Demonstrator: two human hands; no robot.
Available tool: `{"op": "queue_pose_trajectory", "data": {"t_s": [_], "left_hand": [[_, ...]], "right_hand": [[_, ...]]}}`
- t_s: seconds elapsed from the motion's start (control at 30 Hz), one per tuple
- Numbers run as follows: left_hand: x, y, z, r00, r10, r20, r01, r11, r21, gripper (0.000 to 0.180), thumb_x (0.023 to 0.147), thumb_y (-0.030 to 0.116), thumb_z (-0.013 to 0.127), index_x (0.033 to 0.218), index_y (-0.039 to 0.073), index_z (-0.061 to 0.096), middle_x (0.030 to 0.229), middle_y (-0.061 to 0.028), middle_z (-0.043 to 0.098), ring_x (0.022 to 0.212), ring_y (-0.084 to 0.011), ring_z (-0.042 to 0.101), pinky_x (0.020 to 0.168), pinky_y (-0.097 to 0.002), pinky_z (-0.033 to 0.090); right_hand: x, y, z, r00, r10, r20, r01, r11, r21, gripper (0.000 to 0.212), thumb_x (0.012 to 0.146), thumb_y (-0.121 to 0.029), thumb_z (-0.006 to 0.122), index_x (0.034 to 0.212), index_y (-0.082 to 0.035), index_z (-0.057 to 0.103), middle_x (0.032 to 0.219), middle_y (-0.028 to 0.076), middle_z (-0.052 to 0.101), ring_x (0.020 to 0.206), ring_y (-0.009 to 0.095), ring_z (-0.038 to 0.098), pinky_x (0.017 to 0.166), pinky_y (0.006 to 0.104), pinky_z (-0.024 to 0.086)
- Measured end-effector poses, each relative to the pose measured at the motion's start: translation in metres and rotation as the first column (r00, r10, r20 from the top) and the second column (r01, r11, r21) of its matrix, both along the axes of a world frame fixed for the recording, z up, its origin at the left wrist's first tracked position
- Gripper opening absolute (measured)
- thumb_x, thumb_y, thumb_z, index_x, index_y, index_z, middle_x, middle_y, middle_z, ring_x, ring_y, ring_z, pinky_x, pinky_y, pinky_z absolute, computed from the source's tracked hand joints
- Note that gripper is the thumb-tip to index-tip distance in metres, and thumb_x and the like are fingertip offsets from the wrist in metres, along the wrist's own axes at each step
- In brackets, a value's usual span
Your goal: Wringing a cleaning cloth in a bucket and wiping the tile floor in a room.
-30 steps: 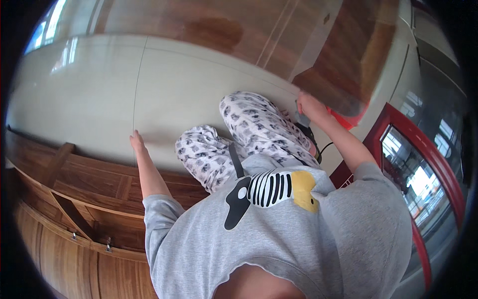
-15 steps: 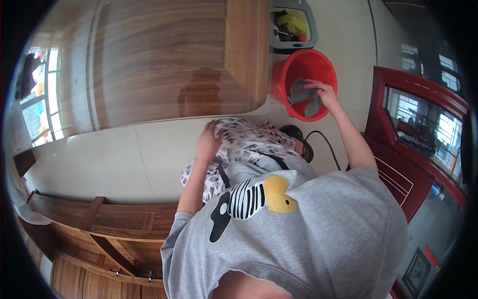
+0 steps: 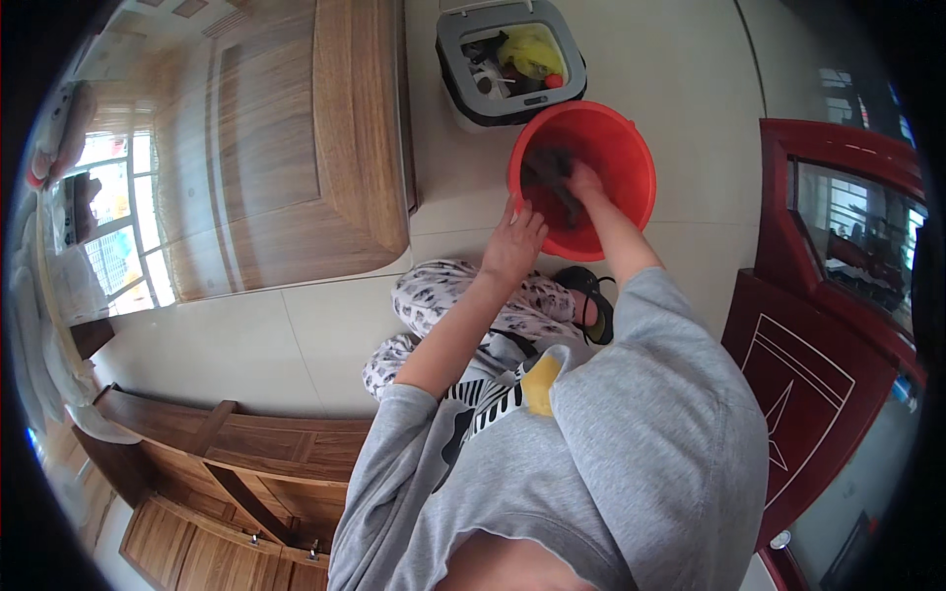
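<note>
The red bucket [image 3: 633, 182] stands on the tiled floor [image 3: 690, 167], just in front of a person in a grey sweatshirt [image 3: 660, 424], and I can see a dark grey cloth [image 3: 545, 165] inside it, toward the bucket's left wall. The right hand [image 3: 582, 181] is down in the bucket at the cloth; its fingertips are hidden from me, so I cannot tell whether they are clamped on it. The left hand [image 3: 512, 246] is at the bucket's near-left rim, its fingers stretched out and a little apart. Beyond the bucket, slightly left, is a grey waste bin [image 3: 451, 49] holding a yellow bag [image 3: 532, 51]; well to the bucket's left is a glossy wooden surface [image 3: 360, 138]
</note>
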State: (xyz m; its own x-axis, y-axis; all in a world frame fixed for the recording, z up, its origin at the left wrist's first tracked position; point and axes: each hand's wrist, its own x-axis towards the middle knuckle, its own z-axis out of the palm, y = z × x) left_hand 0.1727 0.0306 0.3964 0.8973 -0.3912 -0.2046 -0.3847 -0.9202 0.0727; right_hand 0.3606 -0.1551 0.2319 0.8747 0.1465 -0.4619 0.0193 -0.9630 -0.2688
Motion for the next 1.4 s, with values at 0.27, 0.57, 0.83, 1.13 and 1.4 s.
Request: {"op": "queue_pose_trajectory", "data": {"t_s": [0.27,0.57,0.83,1.13,1.4], "left_hand": [[-0.029,0.012,-0.002,0.993,0.109,0.049,-0.102,0.986,-0.133,0.017,0.087,0.021,0.057,0.100,0.015,0.065,0.103,-0.0034,0.059,0.117,-0.0235,0.055,0.122,-0.0499,0.024],[-0.035,0.066,0.007,0.995,0.065,0.078,-0.064,0.998,-0.015,0.013,0.082,0.020,0.059,0.091,0.016,0.068,0.098,-0.0006,0.061,0.115,-0.0177,0.058,0.122,-0.0492,0.025],[-0.029,0.074,0.020,0.999,0.047,-0.027,-0.045,0.998,0.045,0.014,0.082,0.019,0.062,0.094,0.015,0.069,0.099,-0.0011,0.063,0.115,-0.0182,0.058,0.119,-0.0481,0.029],[0.116,0.075,0.012,0.372,0.888,-0.272,-0.676,0.058,-0.735,0.049,0.089,0.013,0.068,0.135,0.005,0.052,0.106,-0.0185,0.064,0.097,-0.0309,0.068,0.084,-0.0431,0.054],[0.162,0.090,-0.044,0.290,0.684,-0.669,-0.615,-0.402,-0.678,0.077,0.092,-0.003,0.062,0.159,0.016,0.027,0.115,-0.0130,0.063,0.086,-0.0170,0.067,0.073,-0.0284,0.059]], "right_hand": [[-0.040,0.057,0.016,0.956,0.164,-0.243,-0.207,0.965,-0.163,0.041,0.086,-0.033,0.066,0.120,-0.011,0.068,0.117,0.016,0.070,0.111,0.034,0.067,0.091,0.0486,0.054],[-0.055,0.058,-0.008,0.935,0.129,-0.331,-0.001,0.933,0.359,0.035,0.089,-0.028,0.061,0.118,-0.011,0.070,0.121,0.015,0.069,0.114,0.035,0.065,0.096,0.0448,0.053],[-0.070,0.043,-0.048,0.931,0.319,-0.175,-0.327,0.945,-0.013,0.043,0.091,-0.028,0.059,0.132,-0.014,0.062,0.127,0.017,0.065,0.118,0.034,0.063,0.100,0.0456,0.050],[-0.067,0.043,-0.087,0.872,0.345,-0.348,-0.367,0.930,0.002,0.042,0.090,-0.026,0.059,0.129,-0.012,0.064,0.123,0.020,0.067,0.117,0.035,0.063,0.098,0.0442,0.051],[-0.091,0.059,-0.051,0.934,0.227,-0.275,-0.180,0.966,0.185,0.038,0.089,-0.031,0.062,0.118,-0.007,0.068,0.116,0.021,0.069,0.108,0.037,0.066,0.093,0.0460,0.053]]}}
